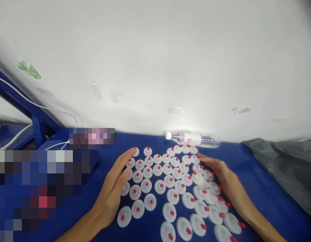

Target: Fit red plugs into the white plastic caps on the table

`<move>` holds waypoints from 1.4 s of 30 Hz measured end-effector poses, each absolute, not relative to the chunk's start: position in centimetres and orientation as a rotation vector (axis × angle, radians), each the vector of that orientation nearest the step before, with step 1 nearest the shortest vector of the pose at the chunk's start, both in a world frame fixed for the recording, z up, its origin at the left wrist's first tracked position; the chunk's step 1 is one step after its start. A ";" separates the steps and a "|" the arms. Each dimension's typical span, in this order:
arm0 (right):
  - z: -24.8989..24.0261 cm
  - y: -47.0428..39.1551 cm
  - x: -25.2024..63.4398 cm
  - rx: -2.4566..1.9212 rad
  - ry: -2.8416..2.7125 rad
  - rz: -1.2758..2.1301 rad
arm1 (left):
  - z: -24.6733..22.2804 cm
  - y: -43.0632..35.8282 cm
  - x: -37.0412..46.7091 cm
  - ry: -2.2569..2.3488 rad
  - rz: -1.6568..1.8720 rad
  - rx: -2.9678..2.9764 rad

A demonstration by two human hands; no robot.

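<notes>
Many small round white translucent caps with red tips (160, 187) stand spread over the blue tabletop (102, 158). On the left edge of the group lies my left hand (111, 191), its fingers stretched forward and touching or nearly touching the outermost caps. My right hand (226, 179) rests along the right edge, fingers extended, beside more of the caps. Neither hand grips anything. On the right side the caps sit closer together and some overlap; toward the left they stand in looser rows. The undersides of the caps are hidden.
A clear plastic bottle with a white cap (193, 138) lies on its side against the white wall (155, 67). Dark grey sheeting (283, 164) covers the right side. White cables (57, 109) and a blue frame (38, 131) are at left, near blurred items.
</notes>
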State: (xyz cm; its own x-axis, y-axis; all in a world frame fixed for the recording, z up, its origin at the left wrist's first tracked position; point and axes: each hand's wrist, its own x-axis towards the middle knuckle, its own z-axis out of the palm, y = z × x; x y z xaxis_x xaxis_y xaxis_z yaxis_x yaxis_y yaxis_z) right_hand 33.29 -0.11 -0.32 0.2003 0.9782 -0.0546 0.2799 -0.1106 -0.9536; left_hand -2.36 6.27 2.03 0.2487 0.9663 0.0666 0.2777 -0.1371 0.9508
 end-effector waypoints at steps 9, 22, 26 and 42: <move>-0.8 0.0 33.7 -1.546 -1.232 0.973 | 1.9 6.2 -2.5 1.218 0.934 1.543; 0.2 0.0 33.0 -1.532 -1.292 0.965 | 2.0 5.6 -2.0 1.259 0.972 1.774; 0.3 0.0 32.8 -1.532 -1.298 0.951 | 2.4 4.7 -2.1 1.253 1.106 2.079; 0.2 0.2 34.1 -1.429 -1.016 0.285 | 2.5 4.6 -2.7 1.045 1.464 2.447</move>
